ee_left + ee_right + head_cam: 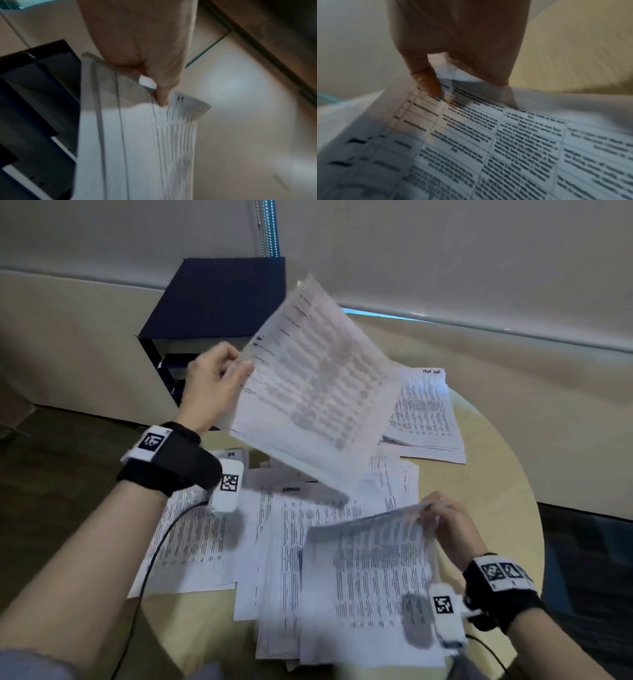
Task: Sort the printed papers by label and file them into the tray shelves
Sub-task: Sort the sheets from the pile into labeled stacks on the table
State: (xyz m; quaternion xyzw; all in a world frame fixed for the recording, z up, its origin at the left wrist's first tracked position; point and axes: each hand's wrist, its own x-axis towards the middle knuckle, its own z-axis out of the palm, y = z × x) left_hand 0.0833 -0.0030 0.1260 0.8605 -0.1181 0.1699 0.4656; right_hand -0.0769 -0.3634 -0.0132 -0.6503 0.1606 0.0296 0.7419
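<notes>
My left hand (222,378) pinches a thin sheaf of printed papers (315,385) by its left edge and holds it tilted in the air in front of the dark blue tray shelves (212,302). In the left wrist view the thumb (161,94) presses on that sheaf (137,148), with the dark shelves (34,108) close on the left. My right hand (442,525) pinches the top corner of a printed sheet (370,570) and lifts it off the loose pile (308,542). The right wrist view shows the fingers (428,81) on that tabled sheet (505,148).
A round pale wooden table (496,508) carries everything. A separate stack of papers (424,416) lies at the back right, another (191,542) lies at the left under my forearm. A beige wall and ledge run behind. Cables trail from both wrist cameras.
</notes>
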